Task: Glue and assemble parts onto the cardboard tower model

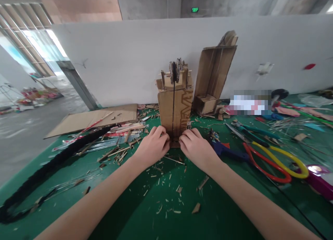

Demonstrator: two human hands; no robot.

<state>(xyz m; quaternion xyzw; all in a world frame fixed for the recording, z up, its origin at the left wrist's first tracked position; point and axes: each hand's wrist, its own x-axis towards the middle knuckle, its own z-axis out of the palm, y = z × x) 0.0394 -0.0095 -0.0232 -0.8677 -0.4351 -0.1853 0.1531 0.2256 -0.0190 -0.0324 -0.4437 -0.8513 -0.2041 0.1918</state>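
A tall cardboard tower (176, 106) stands upright on the green table (130, 215), with small wheels and sticks on its top (176, 71) and a black string running down its front. My left hand (152, 146) and my right hand (194, 146) meet at the tower's base, fingers curled and pinching something small there. What they pinch is hidden by the fingers.
Scissors with red and yellow handles (273, 162) and a blue-handled tool (229, 152) lie to the right. A leaning cardboard box (213, 76) stands behind. A flat cardboard sheet (96, 119), wooden sticks (122, 129) and a black braided cord (39, 174) lie left. Scraps litter the table.
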